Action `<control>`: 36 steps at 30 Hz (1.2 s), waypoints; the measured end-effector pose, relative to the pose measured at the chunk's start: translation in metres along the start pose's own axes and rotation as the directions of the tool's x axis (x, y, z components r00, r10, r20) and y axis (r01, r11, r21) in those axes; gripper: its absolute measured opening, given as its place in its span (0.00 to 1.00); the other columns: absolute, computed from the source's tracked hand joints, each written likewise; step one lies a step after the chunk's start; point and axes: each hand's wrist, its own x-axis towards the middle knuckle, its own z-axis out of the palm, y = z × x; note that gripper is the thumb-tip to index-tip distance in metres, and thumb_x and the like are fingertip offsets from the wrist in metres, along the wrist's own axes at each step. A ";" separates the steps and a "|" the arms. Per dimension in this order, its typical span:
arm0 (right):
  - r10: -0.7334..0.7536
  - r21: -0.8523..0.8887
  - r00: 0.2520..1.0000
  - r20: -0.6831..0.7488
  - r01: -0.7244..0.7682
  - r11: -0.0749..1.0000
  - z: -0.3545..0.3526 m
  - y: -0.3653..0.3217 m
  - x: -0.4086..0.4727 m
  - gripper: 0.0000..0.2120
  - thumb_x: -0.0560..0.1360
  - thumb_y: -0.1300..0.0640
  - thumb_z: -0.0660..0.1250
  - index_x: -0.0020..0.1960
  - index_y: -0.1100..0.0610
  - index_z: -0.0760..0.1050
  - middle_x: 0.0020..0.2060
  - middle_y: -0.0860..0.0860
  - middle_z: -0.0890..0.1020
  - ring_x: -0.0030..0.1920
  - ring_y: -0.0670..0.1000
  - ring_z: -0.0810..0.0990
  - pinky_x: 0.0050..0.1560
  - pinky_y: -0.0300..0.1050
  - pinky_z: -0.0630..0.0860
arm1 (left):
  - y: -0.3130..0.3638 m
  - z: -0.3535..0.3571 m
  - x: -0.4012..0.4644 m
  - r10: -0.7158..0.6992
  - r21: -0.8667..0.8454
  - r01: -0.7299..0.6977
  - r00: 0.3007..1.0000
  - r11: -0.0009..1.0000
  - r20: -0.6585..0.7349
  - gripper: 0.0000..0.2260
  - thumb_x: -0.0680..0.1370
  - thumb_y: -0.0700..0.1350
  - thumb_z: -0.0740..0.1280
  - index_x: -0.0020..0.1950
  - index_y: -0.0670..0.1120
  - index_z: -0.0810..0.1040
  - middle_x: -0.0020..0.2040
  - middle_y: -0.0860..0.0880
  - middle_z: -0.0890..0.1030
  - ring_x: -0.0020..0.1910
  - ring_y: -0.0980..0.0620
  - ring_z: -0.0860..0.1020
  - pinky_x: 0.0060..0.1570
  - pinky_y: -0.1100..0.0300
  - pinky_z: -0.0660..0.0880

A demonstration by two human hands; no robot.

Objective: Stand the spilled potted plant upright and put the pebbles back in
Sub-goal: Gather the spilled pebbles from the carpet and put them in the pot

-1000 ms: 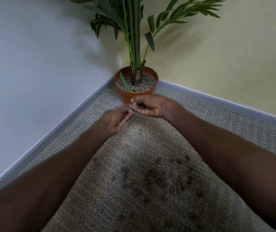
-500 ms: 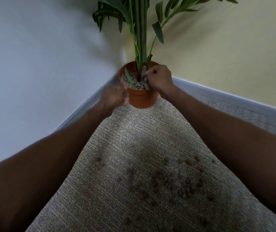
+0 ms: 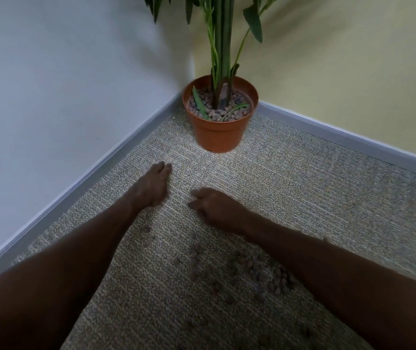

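An orange plastic pot (image 3: pixel 219 132) stands upright in the room corner, with tall green stems (image 3: pixel 223 46) rising from it and brown pebbles (image 3: pixel 217 109) filling its top. Several loose pebbles (image 3: pixel 260 271) lie scattered on the carpet between my forearms. My left hand (image 3: pixel 152 185) is low over the carpet, fingers together and extended, holding nothing that I can see. My right hand (image 3: pixel 214 205) hovers just to its right with fingers loosely curled downward; whether it holds a pebble is hidden. Both hands are well short of the pot.
A grey-white wall (image 3: pixel 63 84) runs along the left and a yellow wall (image 3: pixel 353 72) along the right, both with grey skirting (image 3: pixel 341 132). Speckled beige carpet (image 3: pixel 315 198) covers the floor.
Both hands have pulled back from the pot's rim, where the right hand was over the pebbles, and have dropped to the carpet in front of it.
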 end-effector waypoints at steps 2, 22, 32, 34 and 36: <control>-0.091 -0.040 0.995 -0.036 0.089 0.995 0.003 -0.002 -0.007 0.13 0.75 0.59 0.58 0.45 0.60 0.81 0.51 0.64 0.83 0.54 0.61 0.81 0.60 0.51 0.74 | -0.001 -0.003 -0.001 0.104 -0.021 -0.109 0.981 0.994 -0.163 0.15 0.79 0.39 0.59 0.65 0.40 0.74 0.64 0.36 0.76 0.63 0.39 0.76 0.61 0.51 0.72; 0.001 0.165 0.951 0.310 -0.054 0.985 0.001 -0.067 -0.032 0.30 0.66 0.43 0.76 0.55 0.64 0.73 0.53 0.58 0.74 0.53 0.54 0.72 0.46 0.40 0.62 | 0.008 0.050 -0.146 -0.109 -0.267 0.018 0.937 0.964 -0.332 0.10 0.74 0.44 0.57 0.49 0.44 0.76 0.44 0.46 0.75 0.45 0.49 0.71 0.47 0.53 0.70; -0.005 0.303 0.996 0.094 -0.024 0.953 0.014 -0.077 -0.058 0.08 0.67 0.63 0.71 0.45 0.61 0.76 0.43 0.53 0.69 0.39 0.49 0.69 0.39 0.44 0.70 | 0.041 0.074 -0.199 -0.014 -0.305 -0.097 0.939 0.947 -0.343 0.14 0.80 0.47 0.58 0.59 0.42 0.78 0.50 0.47 0.75 0.48 0.50 0.74 0.51 0.54 0.74; 0.010 0.316 0.996 0.087 -0.038 0.948 0.014 -0.078 -0.058 0.08 0.67 0.63 0.72 0.44 0.62 0.77 0.43 0.53 0.69 0.40 0.49 0.70 0.41 0.46 0.71 | 0.044 0.074 -0.199 -0.022 -0.344 -0.100 0.943 0.934 -0.333 0.12 0.80 0.48 0.59 0.56 0.45 0.79 0.48 0.48 0.76 0.46 0.52 0.75 0.50 0.55 0.75; 0.036 0.321 0.996 0.086 -0.062 0.945 0.014 -0.079 -0.058 0.08 0.66 0.63 0.72 0.45 0.61 0.78 0.43 0.53 0.70 0.42 0.49 0.70 0.42 0.45 0.70 | 0.049 0.073 -0.199 -0.002 -0.370 -0.128 0.943 0.920 -0.332 0.09 0.80 0.46 0.61 0.55 0.48 0.79 0.48 0.50 0.75 0.46 0.54 0.75 0.50 0.56 0.75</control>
